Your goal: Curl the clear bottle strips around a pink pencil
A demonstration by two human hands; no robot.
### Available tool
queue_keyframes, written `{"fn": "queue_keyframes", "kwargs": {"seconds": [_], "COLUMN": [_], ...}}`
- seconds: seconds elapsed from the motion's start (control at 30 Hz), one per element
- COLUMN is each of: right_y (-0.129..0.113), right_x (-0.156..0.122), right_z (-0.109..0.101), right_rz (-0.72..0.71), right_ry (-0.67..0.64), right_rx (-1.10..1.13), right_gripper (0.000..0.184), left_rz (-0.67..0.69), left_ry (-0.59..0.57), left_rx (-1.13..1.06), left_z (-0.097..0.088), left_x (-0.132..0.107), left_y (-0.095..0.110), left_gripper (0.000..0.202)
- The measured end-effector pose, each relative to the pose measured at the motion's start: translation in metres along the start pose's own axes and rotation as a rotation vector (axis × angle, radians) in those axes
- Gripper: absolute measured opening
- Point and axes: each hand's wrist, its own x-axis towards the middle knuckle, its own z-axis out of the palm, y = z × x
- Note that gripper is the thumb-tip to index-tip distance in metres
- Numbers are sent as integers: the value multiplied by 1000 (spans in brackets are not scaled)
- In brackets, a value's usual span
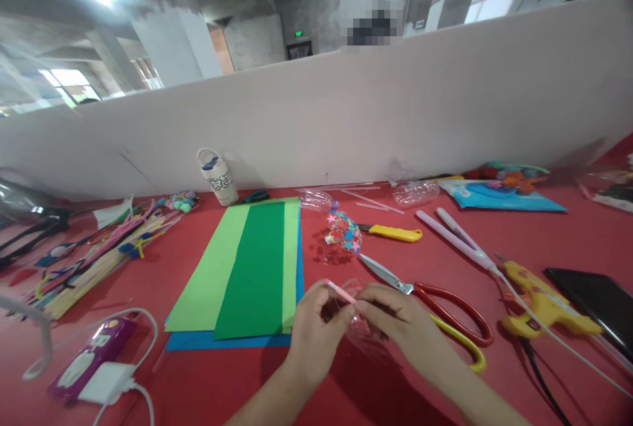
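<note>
My left hand (pixel 316 324) is closed around a short, thin pink stick (pixel 341 292) that looks like a piece of straw. My right hand (pixel 395 314) pinches at the stick's near end, its fingertips meeting those of my left. Below the fingers is a clear plastic piece (pixel 360 328), partly hidden, and I cannot tell whether it is held or lies on the table. Scissors (pixel 420 287) with red and yellow handles lie open beside my right hand. Beyond the hands sits a clear plastic piece covered in colourful stars (pixel 346 231).
Green and blue sheets (pixel 257 274) lie left of the hands. Behind are a yellow cutter knife (pixel 395 233), clear bottles (pixel 316 200) and a white tumbler (pixel 217 179). A hair straightener (pixel 457 240), glue gun (pixel 544 301) and phone (pixel 593 304) lie right; a purple power strip (pixel 93 357) lies left.
</note>
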Motion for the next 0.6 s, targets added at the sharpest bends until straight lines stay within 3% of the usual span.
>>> {"fn": "queue_keyframes", "kwargs": {"seconds": [0.23,0.47,0.6], "right_y": [1,6,10], "right_x": [0,-3,-3], "right_z": [-1,-2,-3], "right_rz": [50,-213,-256], "right_ry": [-5,45,23], "right_rx": [42,-266,-301], "right_gripper": [29,28,30], "left_rz": [-30,-43,6], "left_ry": [-64,-29,-19], "left_rx": [-53,-40,-5], "left_z": [-3,-4,-4], "left_x": [2,1,0], "left_y": [6,6,5], "left_gripper": [7,6,6]}}
